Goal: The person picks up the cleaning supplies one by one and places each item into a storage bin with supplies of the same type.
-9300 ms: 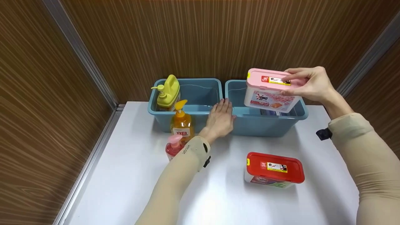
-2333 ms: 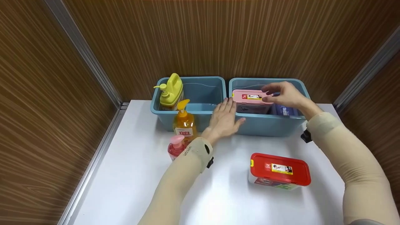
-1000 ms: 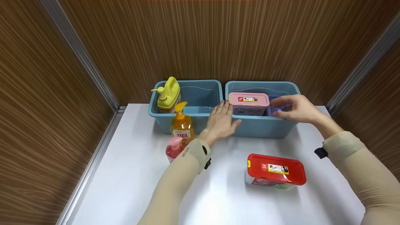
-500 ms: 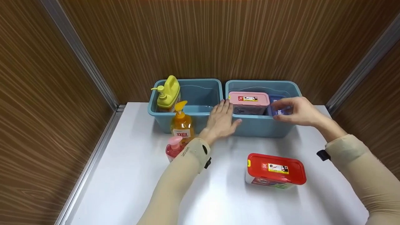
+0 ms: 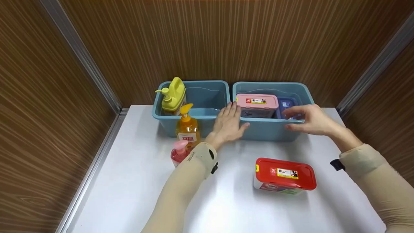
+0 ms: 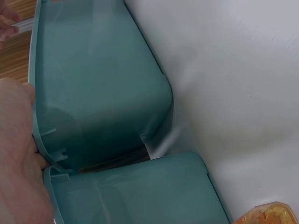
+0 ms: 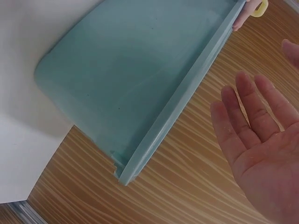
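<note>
My left hand (image 5: 227, 124) lies with straight fingers over the near rims where the left blue bin (image 5: 207, 121) and right blue bin (image 5: 265, 129) meet. In the left wrist view, the same hand (image 6: 18, 154) is at those rims. My right hand (image 5: 309, 120) hovers at the right bin's near rim, thumb and fingers apart and holding nothing. The right wrist view shows its bare palm (image 7: 266, 144). Inside the right bin, a pink-lidded OMO tub (image 5: 257, 106) stands at the left, with a dark blue pack (image 5: 286, 104) beside it, partly behind my right fingers.
A yellow pump jug (image 5: 174, 95) stands in the left bin. In front of that bin are an orange pump bottle (image 5: 188, 129) and a pink-topped red pump bottle (image 5: 179, 153), partly behind my left forearm. A red-lidded tub (image 5: 285, 174) sits on the white table (image 5: 223, 207).
The pink-lidded tub, earlier gripped above the right bin, now stands inside it, released. My right hand moved to the blue pack, then drew back toward the near rim. My left hand stayed.
</note>
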`<state>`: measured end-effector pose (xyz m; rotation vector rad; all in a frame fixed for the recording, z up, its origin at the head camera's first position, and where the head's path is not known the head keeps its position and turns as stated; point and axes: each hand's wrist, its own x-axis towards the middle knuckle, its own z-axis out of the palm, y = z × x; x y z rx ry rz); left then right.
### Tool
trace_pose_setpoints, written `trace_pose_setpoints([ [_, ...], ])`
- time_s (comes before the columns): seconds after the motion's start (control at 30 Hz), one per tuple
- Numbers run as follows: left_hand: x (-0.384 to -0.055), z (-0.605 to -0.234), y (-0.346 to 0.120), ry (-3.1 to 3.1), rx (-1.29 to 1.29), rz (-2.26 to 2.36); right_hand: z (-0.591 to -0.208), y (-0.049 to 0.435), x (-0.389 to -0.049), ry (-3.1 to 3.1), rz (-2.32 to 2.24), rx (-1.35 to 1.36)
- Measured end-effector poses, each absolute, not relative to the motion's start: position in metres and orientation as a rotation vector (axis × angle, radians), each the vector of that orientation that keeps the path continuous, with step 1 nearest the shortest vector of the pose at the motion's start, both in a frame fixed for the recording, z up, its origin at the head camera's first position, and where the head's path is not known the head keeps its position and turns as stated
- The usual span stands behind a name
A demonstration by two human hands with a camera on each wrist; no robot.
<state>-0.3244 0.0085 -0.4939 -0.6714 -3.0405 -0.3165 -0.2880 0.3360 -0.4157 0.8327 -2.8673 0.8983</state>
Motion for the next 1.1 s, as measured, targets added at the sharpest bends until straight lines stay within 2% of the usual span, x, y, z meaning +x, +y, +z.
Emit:
trace_pose_setpoints([
  [1.1, -0.323, -0.493, 0.006, -3.050, -0.675, -0.272, -0.451, 0.343, -0.256, -2.929, 1.032, 0.780],
])
